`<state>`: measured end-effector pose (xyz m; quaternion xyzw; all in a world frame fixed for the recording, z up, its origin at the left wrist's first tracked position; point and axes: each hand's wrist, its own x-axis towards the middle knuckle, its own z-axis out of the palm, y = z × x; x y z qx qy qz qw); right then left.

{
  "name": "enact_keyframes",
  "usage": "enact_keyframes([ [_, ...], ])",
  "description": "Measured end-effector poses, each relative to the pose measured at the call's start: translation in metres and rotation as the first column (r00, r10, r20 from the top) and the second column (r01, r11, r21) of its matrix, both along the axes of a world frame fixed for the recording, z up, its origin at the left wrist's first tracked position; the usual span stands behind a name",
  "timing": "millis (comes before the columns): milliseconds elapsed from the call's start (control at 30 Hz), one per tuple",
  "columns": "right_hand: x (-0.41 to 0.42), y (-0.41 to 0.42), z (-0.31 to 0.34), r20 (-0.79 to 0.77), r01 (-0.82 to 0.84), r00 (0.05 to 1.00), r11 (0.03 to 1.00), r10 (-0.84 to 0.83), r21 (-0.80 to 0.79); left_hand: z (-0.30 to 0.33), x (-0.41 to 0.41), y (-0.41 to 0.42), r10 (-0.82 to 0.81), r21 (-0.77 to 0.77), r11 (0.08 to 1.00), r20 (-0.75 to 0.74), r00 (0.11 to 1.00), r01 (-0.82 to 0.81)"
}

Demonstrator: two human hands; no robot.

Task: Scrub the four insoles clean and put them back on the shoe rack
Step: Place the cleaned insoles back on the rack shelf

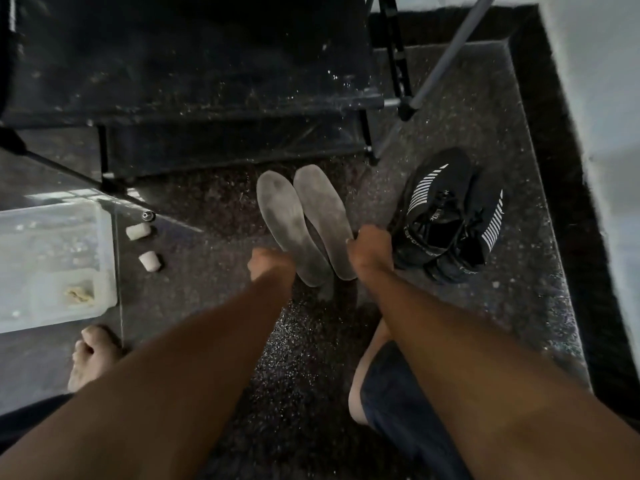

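Two dusty grey insoles lie side by side over the dark speckled floor, toes pointing away from me: the left insole (287, 223) and the right insole (323, 216). My left hand (270, 266) is curled at the heel side of the left insole and appears to grip it. My right hand (369, 252) holds the right insole, with fingers curled over its right edge near the heel. Shadows fall under the heels, so they look slightly lifted. The black shoe rack (207, 109) stands just beyond the insoles. No other insoles are in view.
A pair of black sneakers with white stripes (446, 216) sits right of my right hand. A clear plastic tub (52, 265) stands at left, with two small white pieces (138, 231) beside it. Tripod legs (446, 60) stand at the back right. My bare foot (93, 355) is at lower left.
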<state>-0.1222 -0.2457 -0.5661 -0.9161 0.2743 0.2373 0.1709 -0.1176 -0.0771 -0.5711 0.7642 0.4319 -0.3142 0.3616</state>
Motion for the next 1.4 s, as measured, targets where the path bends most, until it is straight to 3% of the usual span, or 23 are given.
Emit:
enact_keyframes([
  [267,0.011,0.008,-0.026,0.085,-0.053,0.995,0.997,0.058,-0.055,-0.017,0.011,-0.024,0.15,-0.001,0.989,-0.045,0.988,-0.15],
  [367,0.012,0.006,-0.031,0.112,0.089,0.99,0.996,-0.091,0.023,-0.023,0.012,-0.019,0.197,-0.004,0.98,-0.035,0.98,-0.198],
  [533,0.013,0.005,-0.038,0.122,0.307,0.933,0.927,-0.337,0.215,-0.023,0.006,-0.013,0.25,-0.089,0.967,0.136,0.959,-0.239],
  [733,0.006,0.013,-0.021,0.17,0.49,0.777,0.752,-0.606,0.44,-0.011,0.003,0.01,0.183,-0.089,0.982,0.271,0.945,-0.165],
  [967,0.003,0.02,-0.007,0.122,0.541,0.691,0.622,-0.713,0.567,-0.007,0.004,0.034,0.204,-0.102,0.978,0.259,0.944,-0.183],
  [1400,0.002,0.034,0.082,0.057,0.482,0.666,0.487,-0.744,0.728,0.071,0.0,0.068,0.266,-0.277,0.944,0.323,0.908,-0.178],
])
